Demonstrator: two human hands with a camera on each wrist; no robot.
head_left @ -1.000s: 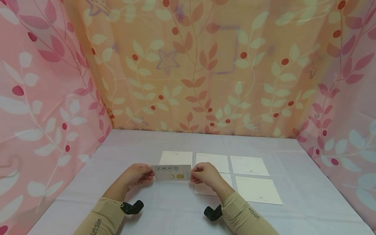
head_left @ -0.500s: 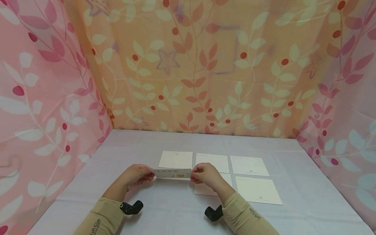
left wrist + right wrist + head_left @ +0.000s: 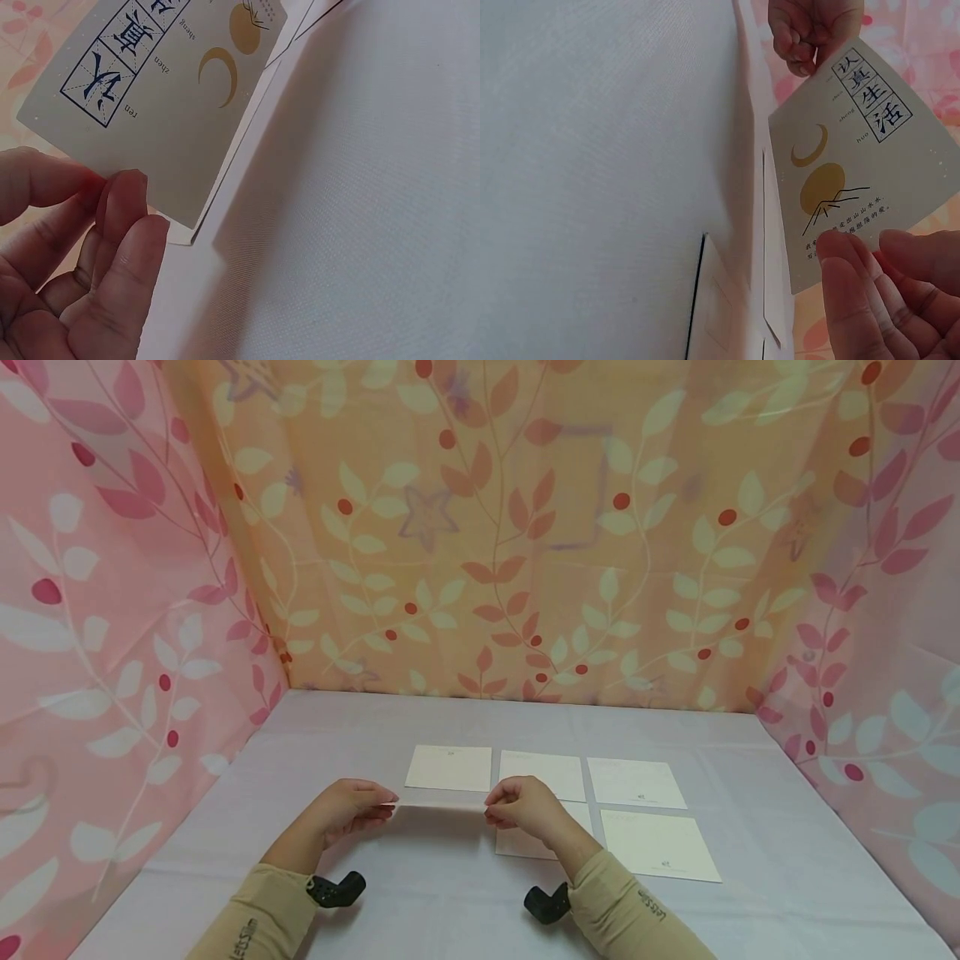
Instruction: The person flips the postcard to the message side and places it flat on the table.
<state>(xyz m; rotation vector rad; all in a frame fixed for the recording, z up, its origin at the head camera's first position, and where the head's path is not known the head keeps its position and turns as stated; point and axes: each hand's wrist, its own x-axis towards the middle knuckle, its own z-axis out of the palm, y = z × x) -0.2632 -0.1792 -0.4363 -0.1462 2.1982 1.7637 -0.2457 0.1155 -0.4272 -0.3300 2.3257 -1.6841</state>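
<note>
Between my two hands a postcard is held above the table, seen edge-on as a thin strip [image 3: 441, 807] in the head view. Its printed face shows in the wrist views: boxed Chinese characters, a gold moon and a gold disc on the postcard [image 3: 169, 142], with line-drawn mountains visible in the right wrist view. My left hand [image 3: 348, 810] pinches one short edge between thumb and fingers. The opposite edge is pinched by my right hand [image 3: 528, 810]. Below my right hand lies a cream card [image 3: 525, 845], partly covered by that hand.
Other cream cards lie in rows on the white-clothed table [image 3: 300, 735]: a back left card [image 3: 448, 768], a back middle card [image 3: 543, 777], a back right card [image 3: 636, 782] and a front right card [image 3: 660, 846]. A floral curtain [image 3: 510, 527] stands behind.
The postcard has tilted from showing its printed face to lying edge-on in the head view, its print turned down out of sight. Both hands keep their grip and have hardly moved.
</note>
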